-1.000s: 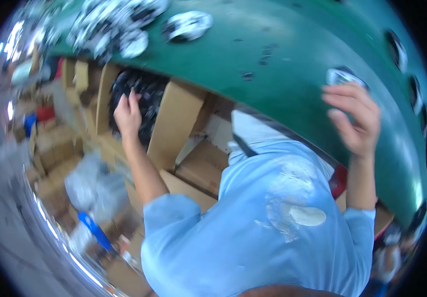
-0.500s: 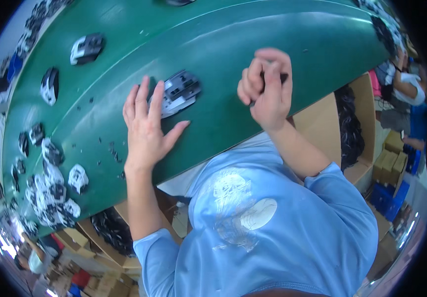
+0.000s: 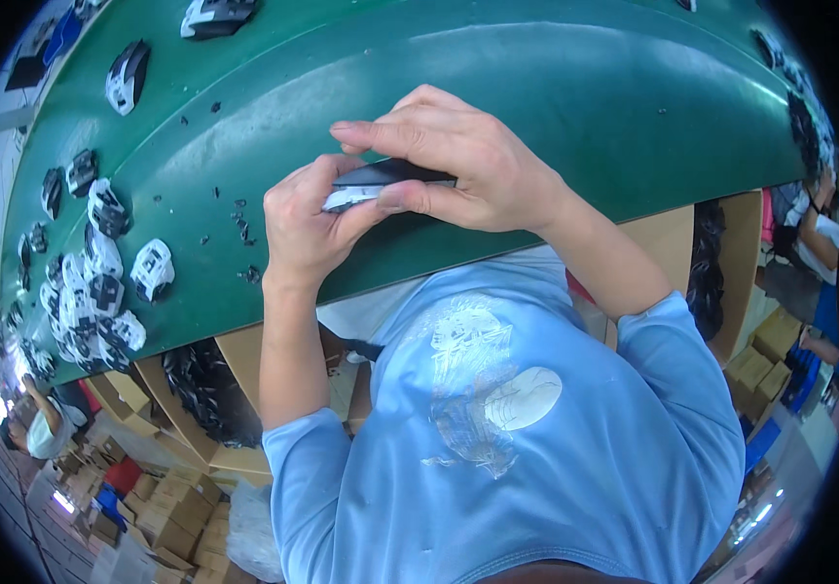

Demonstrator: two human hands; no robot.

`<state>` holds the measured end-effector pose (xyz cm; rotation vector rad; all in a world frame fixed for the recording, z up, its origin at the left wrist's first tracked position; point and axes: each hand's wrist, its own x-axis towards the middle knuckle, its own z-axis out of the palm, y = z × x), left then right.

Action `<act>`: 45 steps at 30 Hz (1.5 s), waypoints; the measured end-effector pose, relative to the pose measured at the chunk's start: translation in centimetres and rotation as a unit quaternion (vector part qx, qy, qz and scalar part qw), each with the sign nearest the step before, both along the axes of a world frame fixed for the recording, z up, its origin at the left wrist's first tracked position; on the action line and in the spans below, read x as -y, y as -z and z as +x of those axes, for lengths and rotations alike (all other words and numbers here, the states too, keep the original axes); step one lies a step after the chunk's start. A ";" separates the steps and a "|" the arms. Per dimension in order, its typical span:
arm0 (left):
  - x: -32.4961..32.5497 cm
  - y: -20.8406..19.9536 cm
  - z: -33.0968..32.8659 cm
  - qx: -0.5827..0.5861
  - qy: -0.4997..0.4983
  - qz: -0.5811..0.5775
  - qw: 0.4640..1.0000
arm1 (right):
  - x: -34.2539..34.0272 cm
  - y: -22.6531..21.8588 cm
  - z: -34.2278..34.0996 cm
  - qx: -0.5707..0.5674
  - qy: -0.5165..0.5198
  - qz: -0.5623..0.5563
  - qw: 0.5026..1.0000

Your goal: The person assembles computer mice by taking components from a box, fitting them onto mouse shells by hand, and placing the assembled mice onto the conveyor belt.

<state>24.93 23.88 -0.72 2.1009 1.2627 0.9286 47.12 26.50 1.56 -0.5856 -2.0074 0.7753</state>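
A black and white computer mouse (image 3: 385, 173) is held between my two hands above the green table, its dark top up and a white side showing. My left hand (image 3: 301, 219) is closed on its left end, with the thumb along the near side. Over the right end is my right hand (image 3: 488, 165), closed on the mouse, thumb at the near side and fingers reaching above the dark top. Its underside and far side are hidden. Several tiny black parts (image 3: 241, 224) lie on the table left of my left hand.
Several white and black mouse pieces (image 3: 79, 302) are heaped at the table's left. More mice, including one (image 3: 127, 78), lie farther back on the green tabletop (image 3: 575, 88). Cardboard boxes holding dark pieces (image 3: 207, 394) stand below the near edge. People sit at far left and right.
The mouse has been lifted off the table into my hands. My right hand has moved left onto it, and my left hand has closed around its left end. The view has shifted slightly.
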 end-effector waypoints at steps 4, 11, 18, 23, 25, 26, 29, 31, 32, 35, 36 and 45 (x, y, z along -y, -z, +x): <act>0.5 -0.3 -0.2 -0.010 -0.020 -0.032 0.999 | -0.2 1.1 0.2 -0.031 -0.035 -0.098 0.994; 0.4 -0.4 0.2 -0.002 -0.028 -0.068 0.997 | 0.9 1.3 0.1 -0.009 -0.005 -0.118 0.993; 0.1 -0.2 0.8 -0.002 -0.027 -0.036 0.999 | 0.8 0.9 1.4 -0.074 0.049 -0.204 0.975; 0.0 -0.6 1.1 0.003 -0.029 -0.069 0.997 | 0.6 1.3 2.1 0.005 0.029 -0.174 0.984; -0.1 -0.5 1.1 0.014 -0.024 -0.099 0.995 | 0.2 1.1 2.1 0.035 0.018 -0.147 0.988; -0.2 -0.4 1.1 0.014 -0.023 -0.100 0.995 | 0.0 0.9 2.1 0.035 0.019 -0.147 0.988; -0.5 -0.2 1.0 0.033 -0.021 -0.110 0.993 | -0.7 0.4 2.1 0.069 0.008 -0.086 0.994; -0.7 -0.6 1.0 0.023 -0.021 -0.138 0.990 | -1.4 0.3 2.5 0.092 -0.032 -0.082 0.992; -0.8 -0.5 1.0 0.023 -0.021 -0.137 0.990 | -1.3 0.4 2.4 0.092 -0.032 -0.081 0.992; -1.3 -0.3 1.1 0.043 -0.031 -0.153 0.987 | -0.1 1.8 2.1 0.075 0.003 -0.047 0.996; -1.4 -0.3 1.1 0.039 -0.028 -0.184 0.982 | 0.6 2.8 2.0 0.063 0.041 -0.029 0.997; -1.0 -1.5 0.4 0.261 0.020 -0.371 0.891 | -0.7 2.9 2.1 0.071 0.086 0.198 0.974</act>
